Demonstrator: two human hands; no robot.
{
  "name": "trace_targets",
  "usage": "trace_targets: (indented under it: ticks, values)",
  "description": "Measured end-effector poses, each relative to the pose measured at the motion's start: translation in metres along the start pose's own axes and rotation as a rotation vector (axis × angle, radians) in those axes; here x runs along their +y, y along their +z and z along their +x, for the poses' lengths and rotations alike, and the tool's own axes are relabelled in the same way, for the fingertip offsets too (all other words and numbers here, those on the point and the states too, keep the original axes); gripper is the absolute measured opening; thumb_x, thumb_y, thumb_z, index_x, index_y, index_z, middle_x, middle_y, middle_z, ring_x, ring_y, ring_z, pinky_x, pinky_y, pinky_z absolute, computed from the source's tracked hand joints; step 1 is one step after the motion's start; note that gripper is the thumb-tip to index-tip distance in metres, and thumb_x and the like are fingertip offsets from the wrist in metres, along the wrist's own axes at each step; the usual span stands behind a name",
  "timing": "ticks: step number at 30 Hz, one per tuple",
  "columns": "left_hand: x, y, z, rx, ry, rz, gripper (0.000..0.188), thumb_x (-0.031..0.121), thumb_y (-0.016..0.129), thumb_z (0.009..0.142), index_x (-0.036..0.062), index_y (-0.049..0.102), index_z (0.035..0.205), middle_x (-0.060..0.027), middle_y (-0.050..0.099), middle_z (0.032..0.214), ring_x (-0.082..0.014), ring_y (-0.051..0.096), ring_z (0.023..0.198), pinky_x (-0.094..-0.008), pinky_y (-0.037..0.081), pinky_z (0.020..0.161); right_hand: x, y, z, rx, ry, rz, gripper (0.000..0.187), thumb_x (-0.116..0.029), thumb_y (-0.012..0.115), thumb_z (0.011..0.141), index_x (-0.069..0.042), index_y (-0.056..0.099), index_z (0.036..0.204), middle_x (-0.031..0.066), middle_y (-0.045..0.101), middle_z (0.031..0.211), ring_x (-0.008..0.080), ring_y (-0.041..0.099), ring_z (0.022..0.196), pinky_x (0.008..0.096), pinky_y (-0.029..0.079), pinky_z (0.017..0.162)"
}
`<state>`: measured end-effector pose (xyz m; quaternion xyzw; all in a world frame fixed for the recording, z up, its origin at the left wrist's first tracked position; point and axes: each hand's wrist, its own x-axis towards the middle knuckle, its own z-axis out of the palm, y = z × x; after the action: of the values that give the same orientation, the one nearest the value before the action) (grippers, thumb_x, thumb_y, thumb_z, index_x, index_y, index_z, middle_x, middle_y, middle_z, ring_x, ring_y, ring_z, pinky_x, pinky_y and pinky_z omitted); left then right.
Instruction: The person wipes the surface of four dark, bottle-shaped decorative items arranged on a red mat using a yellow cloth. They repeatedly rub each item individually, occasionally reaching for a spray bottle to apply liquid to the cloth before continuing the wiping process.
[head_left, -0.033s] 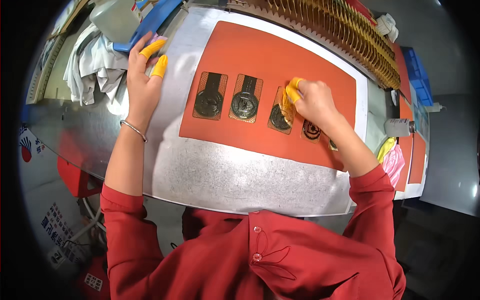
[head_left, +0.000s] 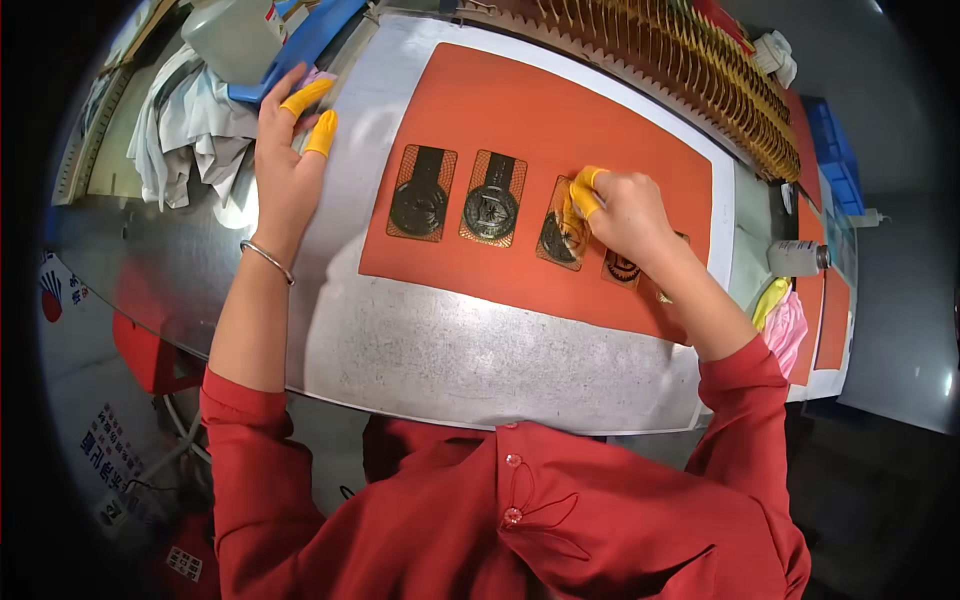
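Observation:
Several dark, gold-patterned rectangular plates lie in a row on an orange sheet [head_left: 520,100]. One plate [head_left: 418,194] is at the left, a second [head_left: 493,198] beside it, and a third [head_left: 562,225] under my right hand [head_left: 628,205]. That hand is closed in a pinch, its yellow finger cots touching the third plate's upper right side; whatever they hold is hidden. My right hand and forearm partly cover a fourth plate [head_left: 620,266] and another beyond it. My left hand [head_left: 288,140], open with yellow cots on thumb and forefinger, hovers left of the sheet, near a blue tray [head_left: 305,50].
Along the far edge runs a slotted rack [head_left: 660,65] of upright golden pieces. Crumpled white cloths [head_left: 190,125] hang at the left. To the right are a translucent bottle [head_left: 797,257], a pink cloth [head_left: 786,328] and a blue bin [head_left: 832,155].
My right hand has shifted very slightly down over the third plate, hiding more of the plates under the forearm. The left hand looks unmoved, and the plates stay in place.

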<state>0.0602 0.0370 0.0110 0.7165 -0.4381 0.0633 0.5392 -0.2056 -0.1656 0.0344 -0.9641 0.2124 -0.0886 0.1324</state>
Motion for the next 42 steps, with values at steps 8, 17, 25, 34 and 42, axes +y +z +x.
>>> trace_targets:
  ticks: [8,17,25,34,42]
  values:
    - [-0.004,0.001,-0.001,0.012,0.021,-0.034,0.029,-0.001,0.056,0.080,0.0000,0.058,0.109,-0.0110,0.044,0.130,-0.0205,0.049,0.111,-0.0269,0.045,0.087,-0.002,-0.002,-0.003,-0.023,0.010,-0.075,0.013,-0.013,0.059,0.079,-0.003,0.065,0.084,0.0165,0.060,0.061,0.0299,0.060,0.055,0.0374,0.047,0.054]
    - [-0.006,0.000,0.000,-0.012,0.018,-0.011,0.031,0.000,0.054,0.083,0.0012,0.055,0.113,-0.0084,0.042,0.133,-0.0187,0.048,0.113,-0.0265,0.042,0.091,-0.002,0.007,-0.010,0.007,-0.060,-0.124,0.011,-0.011,0.058,0.078,-0.003,0.065,0.082,0.0172,0.060,0.063,0.0324,0.060,0.058,0.0395,0.047,0.056]
    - [-0.003,0.000,0.000,0.010,0.011,-0.063,0.030,-0.002,0.055,0.079,0.0007,0.058,0.109,-0.0104,0.043,0.130,-0.0207,0.047,0.114,-0.0270,0.044,0.089,0.001,0.005,-0.011,0.059,-0.059,-0.068,0.011,-0.011,0.057,0.077,-0.003,0.060,0.071,0.0165,0.060,0.061,0.0343,0.060,0.059,0.0439,0.047,0.055]
    - [0.000,0.002,0.001,0.013,0.015,-0.028,0.029,-0.001,0.056,0.080,0.0009,0.059,0.109,-0.0109,0.044,0.129,-0.0208,0.049,0.112,-0.0271,0.045,0.088,-0.001,0.004,-0.012,0.086,-0.045,-0.052,0.013,-0.013,0.056,0.078,-0.002,0.060,0.070,0.0159,0.060,0.061,0.0334,0.059,0.057,0.0432,0.047,0.055]
    - [-0.003,0.001,0.000,0.019,0.008,-0.024,0.029,-0.001,0.056,0.081,0.0009,0.059,0.109,-0.0107,0.044,0.129,-0.0203,0.049,0.111,-0.0268,0.045,0.088,-0.002,0.001,-0.016,0.009,-0.041,-0.018,0.011,-0.010,0.056,0.076,-0.002,0.059,0.069,0.0168,0.060,0.062,0.0342,0.059,0.058,0.0442,0.046,0.056]
